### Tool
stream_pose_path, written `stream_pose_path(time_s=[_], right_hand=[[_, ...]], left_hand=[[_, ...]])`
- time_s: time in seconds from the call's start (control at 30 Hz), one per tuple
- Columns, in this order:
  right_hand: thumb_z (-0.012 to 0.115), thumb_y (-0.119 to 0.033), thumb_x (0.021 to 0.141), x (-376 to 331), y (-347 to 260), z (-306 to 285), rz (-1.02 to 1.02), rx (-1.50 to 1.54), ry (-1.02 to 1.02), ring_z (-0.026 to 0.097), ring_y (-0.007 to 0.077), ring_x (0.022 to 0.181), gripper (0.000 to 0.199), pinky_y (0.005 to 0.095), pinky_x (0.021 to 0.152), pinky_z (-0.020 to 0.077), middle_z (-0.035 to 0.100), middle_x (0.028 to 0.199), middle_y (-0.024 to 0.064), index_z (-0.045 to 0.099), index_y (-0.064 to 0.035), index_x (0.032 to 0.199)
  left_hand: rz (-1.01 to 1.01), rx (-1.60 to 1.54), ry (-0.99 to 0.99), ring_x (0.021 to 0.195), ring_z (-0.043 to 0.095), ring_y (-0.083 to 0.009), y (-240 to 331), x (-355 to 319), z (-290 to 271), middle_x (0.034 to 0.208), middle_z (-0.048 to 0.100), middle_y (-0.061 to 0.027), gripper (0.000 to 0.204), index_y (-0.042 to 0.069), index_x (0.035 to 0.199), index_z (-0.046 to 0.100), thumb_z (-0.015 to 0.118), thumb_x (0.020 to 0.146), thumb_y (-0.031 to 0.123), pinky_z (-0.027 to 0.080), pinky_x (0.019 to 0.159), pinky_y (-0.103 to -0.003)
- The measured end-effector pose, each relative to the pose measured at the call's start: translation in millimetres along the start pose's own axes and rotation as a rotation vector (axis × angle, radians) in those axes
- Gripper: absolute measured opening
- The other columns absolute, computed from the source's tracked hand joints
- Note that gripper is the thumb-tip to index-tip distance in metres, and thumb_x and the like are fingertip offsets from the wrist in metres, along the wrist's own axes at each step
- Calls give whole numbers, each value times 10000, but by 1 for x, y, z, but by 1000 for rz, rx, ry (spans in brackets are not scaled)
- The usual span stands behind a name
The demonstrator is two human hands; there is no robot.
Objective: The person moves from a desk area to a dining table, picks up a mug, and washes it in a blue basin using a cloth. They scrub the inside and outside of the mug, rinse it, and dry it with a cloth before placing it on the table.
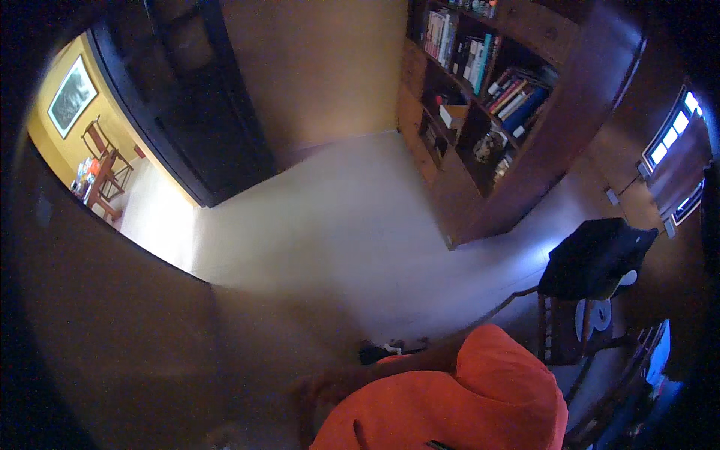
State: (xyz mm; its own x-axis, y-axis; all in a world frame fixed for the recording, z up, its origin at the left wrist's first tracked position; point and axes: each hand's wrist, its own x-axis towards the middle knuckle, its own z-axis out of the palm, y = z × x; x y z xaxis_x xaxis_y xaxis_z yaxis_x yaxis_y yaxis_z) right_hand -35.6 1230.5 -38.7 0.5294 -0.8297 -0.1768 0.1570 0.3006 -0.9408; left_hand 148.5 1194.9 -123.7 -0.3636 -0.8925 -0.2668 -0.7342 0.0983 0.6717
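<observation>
An orange garment [442, 405], apparently my own clothing, fills the lower middle of the head view. From its sleeve [502, 360] a dim forearm [427, 361] seems to run left across the front of the body. It fades into a dark brown blur, apparently my right hand [324, 390], beside the garment's left edge. The fingers do not show clearly, so whether they hold anything is hidden. My left hand is not seen. Just beyond the forearm lies a small black and white thing [382, 352], its kind too dim to make out.
A wooden bookcase [465, 187] with books stands at the far right. Black cloth [596, 259] hangs over a chair [547, 330] on the right. At left, a dark door [202, 112] stands beside a doorway showing a table [101, 184] and chair [97, 139]. Pale floor [337, 217] stretches between.
</observation>
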Motion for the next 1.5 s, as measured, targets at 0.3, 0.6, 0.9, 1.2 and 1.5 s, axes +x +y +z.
stream_pose_path(time_s=[0.3, 0.6, 0.9, 1.2, 1.5], right_hand=[[576, -179, 902, 146, -73, -143, 221, 50, 53, 582, 102, 754, 205, 248, 660, 473, 644, 846, 41, 631, -7, 999], [552, -117, 901, 371, -170, -279, 251, -70, 81, 635, 162, 744, 246, 275, 649, 524, 666, 895, 147, 609, 69, 1052], [488, -4, 911, 569, -227, -394, 528, 154, -65, 651, 200, 724, 203, 296, 658, 562, 655, 898, 181, 581, 97, 1060], [546, -81, 892, 742, -306, -527, 435, -166, -288, 657, 199, 687, 236, 301, 619, 558, 668, 855, 183, 606, 75, 1059], [532, -68, 897, 877, -327, -544, 524, -251, -560, 643, 173, 703, 221, 272, 655, 529, 677, 871, 145, 619, 69, 1047]], left_hand=[[-10, -127, 155, 800, 662, -172, -30, 239, -133, 850, 692, -69, 209, 60, 956, 682, 576, 887, 226, 526, 735, -320], [238, -465, 633, 775, 640, -150, -93, 504, -387, 885, 680, -86, 315, 19, 1017, 661, 544, 926, 296, 514, 700, -300], [453, -581, 1095, 766, 648, -195, -5, 533, -694, 854, 664, -110, 521, 6, 1252, 502, 592, 887, 367, 506, 670, -309], [285, -437, 1306, 777, 659, -191, 24, 564, -759, 848, 669, -107, 453, 31, 1265, 523, 603, 865, 228, 539, 715, -346], [286, -627, 1360, 678, 664, -269, -5, 552, -768, 781, 658, -188, 322, -42, 1137, 589, 516, 829, 17, 561, 633, -381]])
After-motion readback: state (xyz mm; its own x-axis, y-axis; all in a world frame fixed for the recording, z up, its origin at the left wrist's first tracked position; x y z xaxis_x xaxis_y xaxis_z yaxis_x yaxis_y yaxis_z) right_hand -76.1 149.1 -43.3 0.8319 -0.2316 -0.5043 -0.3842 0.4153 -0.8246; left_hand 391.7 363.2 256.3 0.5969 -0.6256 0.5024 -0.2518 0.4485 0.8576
